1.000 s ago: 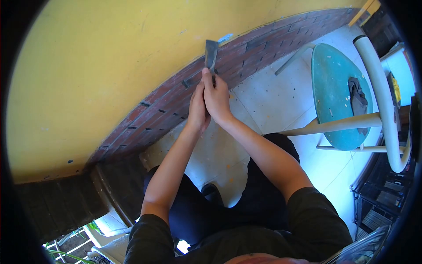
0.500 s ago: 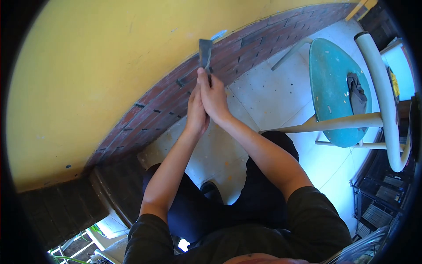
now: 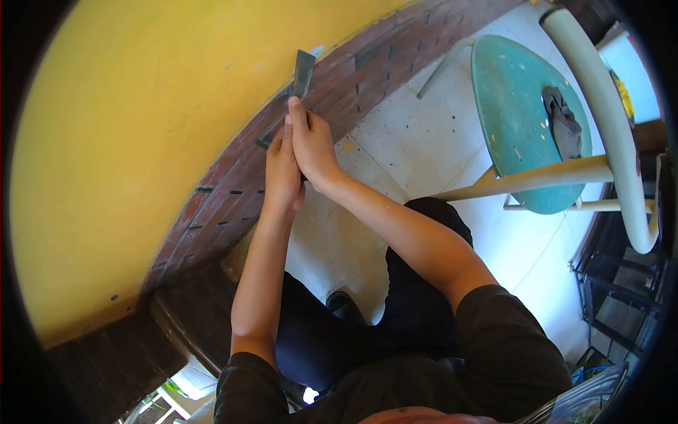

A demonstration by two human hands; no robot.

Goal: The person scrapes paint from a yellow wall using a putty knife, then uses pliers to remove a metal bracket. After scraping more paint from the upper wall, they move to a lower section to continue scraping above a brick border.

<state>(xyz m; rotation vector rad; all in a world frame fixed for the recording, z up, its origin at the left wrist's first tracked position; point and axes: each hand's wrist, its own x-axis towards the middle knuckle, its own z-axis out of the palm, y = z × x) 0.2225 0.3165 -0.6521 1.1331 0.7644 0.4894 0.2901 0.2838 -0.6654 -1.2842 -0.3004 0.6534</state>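
Observation:
A putty knife (image 3: 304, 73) with a flat grey metal blade points up and away from me, its blade against or just in front of the line where the yellow wall (image 3: 141, 134) meets the brick band (image 3: 233, 180). My right hand (image 3: 315, 147) is closed round the handle, with the thumb stretched along it toward the blade. From the left side my left hand (image 3: 282, 173) presses on the same grip, closed against the right hand. The fingers hide most of the handle. A small pale patch (image 3: 317, 51) shows on the wall beside the blade's tip.
A chair with a green seat (image 3: 519, 120) and cream tube frame (image 3: 600, 92) stands to the right, a dark cloth (image 3: 563, 124) lying on it. Crumbs dot the pale tiled floor (image 3: 424, 148). A dark rack (image 3: 621, 297) is at far right, dark wooden furniture (image 3: 106, 360) at lower left.
The view has shifted, so chair and hands appear farther left. The blade leans more to the right and sits nearer the pale patch. Both hands keep their hold on the putty knife.

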